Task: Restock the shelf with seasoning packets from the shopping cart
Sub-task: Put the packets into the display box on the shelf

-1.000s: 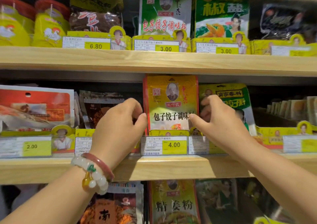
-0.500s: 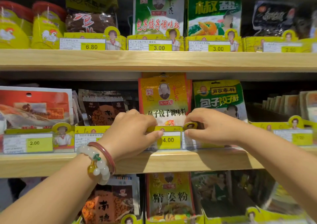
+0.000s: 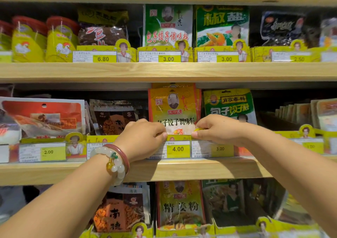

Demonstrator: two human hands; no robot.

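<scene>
A yellow, red-edged seasoning packet (image 3: 173, 108) printed 包子饺子调味料 is stood upright on the middle shelf (image 3: 182, 170), behind a 4.00 price tag (image 3: 177, 149). Its lower corners are pinched by the curled left hand (image 3: 144, 137) and right hand (image 3: 217, 128). A green packet (image 3: 229, 102) stands just right.

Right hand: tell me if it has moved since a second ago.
Yes. The right hand dropped from beside the yellow packet toward the 4.00 price tag.
</scene>
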